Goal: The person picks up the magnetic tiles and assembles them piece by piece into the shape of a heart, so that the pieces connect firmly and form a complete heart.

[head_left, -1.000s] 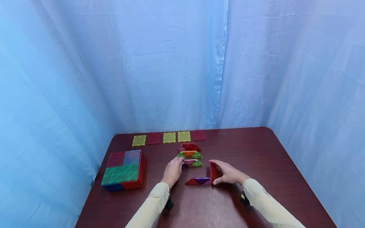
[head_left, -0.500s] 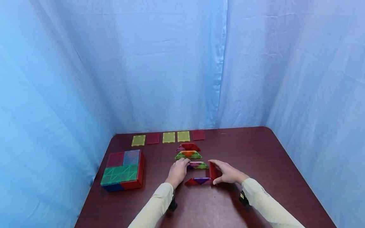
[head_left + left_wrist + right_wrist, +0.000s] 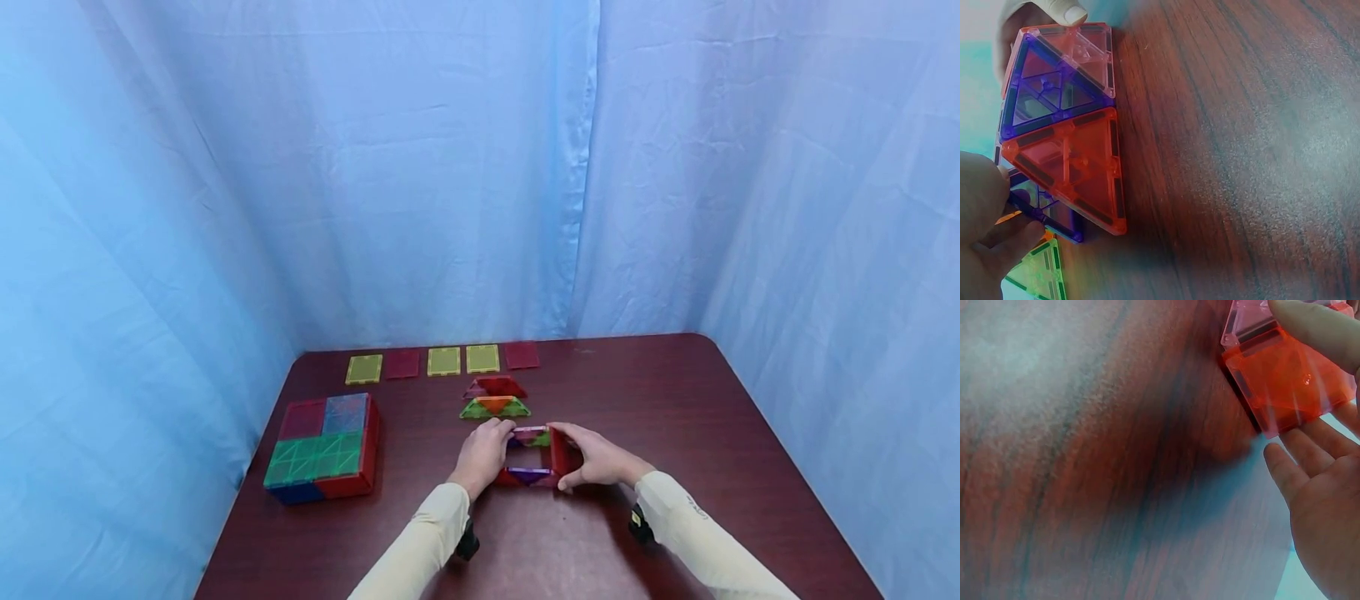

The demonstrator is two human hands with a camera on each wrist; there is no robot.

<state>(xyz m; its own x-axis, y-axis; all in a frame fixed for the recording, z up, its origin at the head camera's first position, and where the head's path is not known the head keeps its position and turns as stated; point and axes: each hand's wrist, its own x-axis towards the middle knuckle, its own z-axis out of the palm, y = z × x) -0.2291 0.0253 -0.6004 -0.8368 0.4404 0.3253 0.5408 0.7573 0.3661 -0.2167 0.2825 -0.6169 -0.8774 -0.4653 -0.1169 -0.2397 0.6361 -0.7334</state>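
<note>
In the head view, my left hand [image 3: 483,455] pinches the left end of a standing strip of triangular magnetic tiles [image 3: 537,437] in purple, pink and green. Its fingers close on the purple triangle [image 3: 1054,215] in the left wrist view. My right hand [image 3: 602,457] holds an upright red square magnetic tile [image 3: 558,454], thumb at the near edge and fingers at the far one. A front strip [image 3: 528,477] of red, purple and pink triangles stands against the square's near edge. The far strip's right end meets its far edge, so the pieces form three sides of a box.
Behind stand a green-and-orange strip [image 3: 495,407] and a red-and-pink strip [image 3: 497,387]. Yellow tiles [image 3: 444,362] and red tiles [image 3: 522,355] lie flat along the table's back edge. A block of stacked tiles [image 3: 318,454] sits at left. Curtains surround the table [image 3: 675,400].
My left hand has moved right and slightly nearer, sliding the purple, pink and green strip from beside the other strips up to the red square. My right hand stays in place.
</note>
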